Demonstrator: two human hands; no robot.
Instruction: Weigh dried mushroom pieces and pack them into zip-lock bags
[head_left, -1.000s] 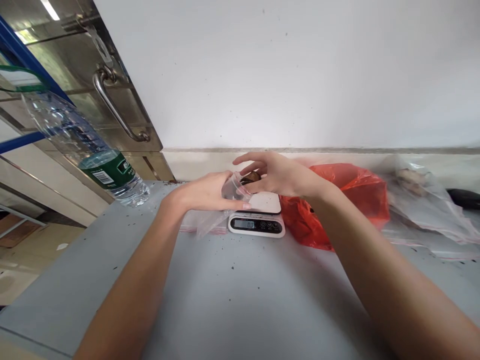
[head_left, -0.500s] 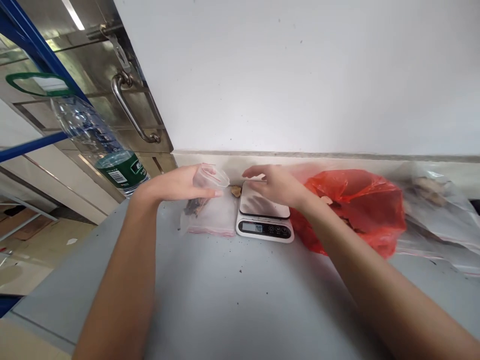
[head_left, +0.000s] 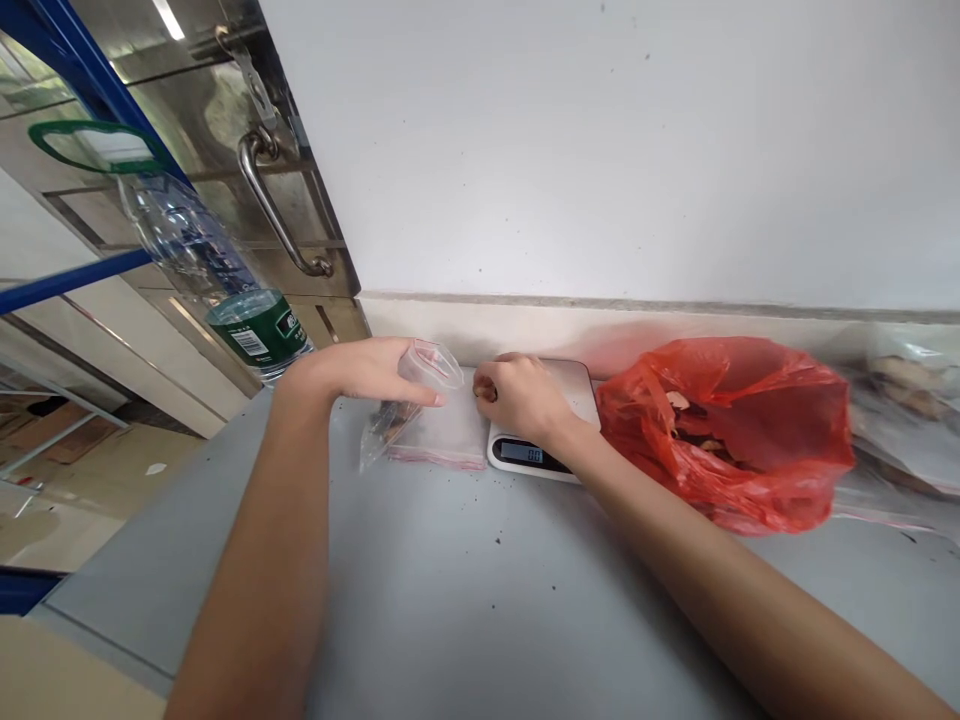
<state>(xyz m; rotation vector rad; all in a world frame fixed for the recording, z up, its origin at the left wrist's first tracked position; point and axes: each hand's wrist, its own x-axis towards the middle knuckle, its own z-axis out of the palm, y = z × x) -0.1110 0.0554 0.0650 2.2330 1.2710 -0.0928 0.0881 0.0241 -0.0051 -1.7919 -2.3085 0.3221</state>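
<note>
My left hand (head_left: 382, 374) holds a clear zip bag (head_left: 433, 366) by its mouth, which gapes toward the right. Dark dried pieces (head_left: 391, 420) show in the lower part of that bag. Beneath it, a stack of flat zip bags (head_left: 442, 440) lies on the table. My right hand (head_left: 521, 395) is closed in a pinch around a small brown dried piece (head_left: 486, 388), mostly covered by the fingers. That hand is over the left side of a white digital scale (head_left: 581, 385), whose display (head_left: 521, 453) reads 0.0.
To the scale's right, an open red plastic bag (head_left: 757, 430) contains brown dried pieces. Further right are clear bags (head_left: 907, 430) with more brown pieces. A large water bottle (head_left: 255, 325) stands at the left. A white wall (head_left: 600, 150) rises behind the grey table (head_left: 435, 600).
My right hand has moved down and left from above the scale and closed on the brown piece that lay beside it. My left hand still holds the zip bag.
</note>
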